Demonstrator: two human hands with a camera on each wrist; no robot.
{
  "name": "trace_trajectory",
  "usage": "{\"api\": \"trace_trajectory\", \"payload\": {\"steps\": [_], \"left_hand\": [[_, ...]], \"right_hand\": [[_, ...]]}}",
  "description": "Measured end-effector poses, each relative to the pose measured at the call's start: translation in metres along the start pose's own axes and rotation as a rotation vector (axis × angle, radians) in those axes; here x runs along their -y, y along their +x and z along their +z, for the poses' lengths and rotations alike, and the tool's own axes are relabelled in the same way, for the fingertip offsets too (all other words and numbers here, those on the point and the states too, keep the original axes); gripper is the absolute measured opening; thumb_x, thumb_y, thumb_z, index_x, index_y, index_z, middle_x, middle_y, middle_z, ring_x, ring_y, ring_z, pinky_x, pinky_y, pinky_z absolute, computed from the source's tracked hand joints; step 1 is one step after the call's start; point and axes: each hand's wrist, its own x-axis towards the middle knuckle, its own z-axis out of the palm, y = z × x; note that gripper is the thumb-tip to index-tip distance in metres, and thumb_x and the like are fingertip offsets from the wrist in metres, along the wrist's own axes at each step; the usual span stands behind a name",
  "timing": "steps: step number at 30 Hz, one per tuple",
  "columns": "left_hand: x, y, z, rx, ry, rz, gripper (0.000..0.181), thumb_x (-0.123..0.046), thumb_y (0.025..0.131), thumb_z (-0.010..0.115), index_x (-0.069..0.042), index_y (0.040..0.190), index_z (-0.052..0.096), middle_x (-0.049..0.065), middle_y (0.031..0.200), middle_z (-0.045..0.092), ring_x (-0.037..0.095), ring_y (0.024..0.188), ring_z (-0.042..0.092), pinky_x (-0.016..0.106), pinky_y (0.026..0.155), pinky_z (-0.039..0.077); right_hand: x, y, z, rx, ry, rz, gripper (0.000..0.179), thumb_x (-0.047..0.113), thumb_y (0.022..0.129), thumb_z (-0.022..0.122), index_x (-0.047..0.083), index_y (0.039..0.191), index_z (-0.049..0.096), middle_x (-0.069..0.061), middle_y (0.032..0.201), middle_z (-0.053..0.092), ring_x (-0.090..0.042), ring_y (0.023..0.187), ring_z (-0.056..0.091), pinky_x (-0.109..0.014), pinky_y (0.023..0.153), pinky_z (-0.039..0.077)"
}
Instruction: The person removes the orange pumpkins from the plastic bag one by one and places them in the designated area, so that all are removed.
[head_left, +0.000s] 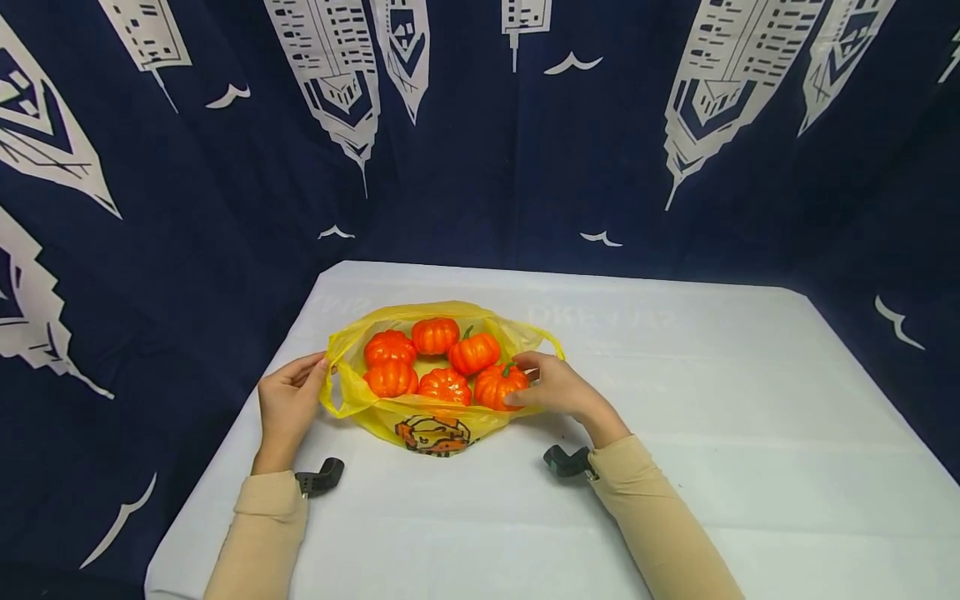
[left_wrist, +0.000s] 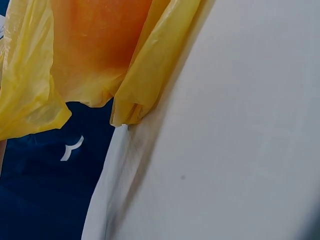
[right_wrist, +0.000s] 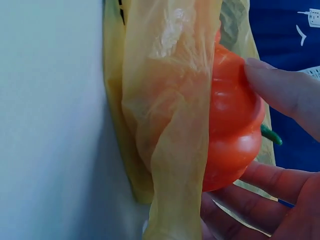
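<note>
A yellow plastic bag [head_left: 375, 410] lies with its mouth spread wide on the table, several small orange pumpkins [head_left: 435, 336] inside it. At the bag's left end, my left hand [head_left: 290, 402] pinches the handle edge between thumb and fingers. My right hand [head_left: 558, 385] reaches into the right end, thumb and fingers curled round a pumpkin [head_left: 498, 387] with a green stem. In the right wrist view the thumb presses one side of that pumpkin [right_wrist: 235, 120] and fingers sit on the other; the bag's film covers part of it. The left wrist view shows only the bag's folds [left_wrist: 145, 75].
A white cloth covers the table [head_left: 750, 467]. Behind it hangs a dark blue curtain [head_left: 487, 192] printed with white buildings and birds. Black wrist camera mounts [head_left: 321, 477] stick out from both beige sleeves, close above the tabletop.
</note>
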Motion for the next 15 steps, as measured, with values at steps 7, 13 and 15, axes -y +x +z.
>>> {"api": "trace_trajectory", "payload": {"steps": [7, 13, 15], "left_hand": [[-0.0033, -0.0016, -0.0004, 0.008, -0.009, 0.004, 0.018, -0.001, 0.092, 0.069, 0.01, 0.105, 0.073, 0.033, 0.096, 0.072, -0.011, 0.071, 0.067, 0.009, 0.065, 0.056], [-0.0033, -0.0015, -0.001, 0.007, -0.03, 0.01, 0.017, 0.0, 0.092, 0.07, 0.01, 0.105, 0.073, 0.034, 0.096, 0.071, -0.006, 0.072, 0.07, 0.01, 0.065, 0.056], [-0.003, -0.0011, -0.0011, 0.004, -0.032, 0.01, 0.017, 0.0, 0.092, 0.07, 0.01, 0.105, 0.074, 0.033, 0.096, 0.071, -0.005, 0.072, 0.071, 0.01, 0.065, 0.056]], "right_hand": [[-0.0048, 0.0021, 0.0019, 0.022, 0.022, 0.003, 0.074, 0.019, 0.081, 0.082, -0.007, 0.141, 0.047, -0.025, 0.14, 0.056, -0.038, 0.126, 0.055, -0.051, 0.109, 0.046], [-0.0078, 0.003, 0.0011, 0.025, 0.027, 0.003, 0.073, 0.019, 0.081, 0.084, -0.005, 0.141, 0.05, -0.022, 0.135, 0.059, -0.036, 0.121, 0.058, -0.047, 0.103, 0.052], [-0.0074, 0.003, 0.0001, 0.024, 0.028, 0.002, 0.073, 0.02, 0.08, 0.084, -0.005, 0.14, 0.05, -0.021, 0.135, 0.059, -0.036, 0.12, 0.059, -0.046, 0.101, 0.053]]}}
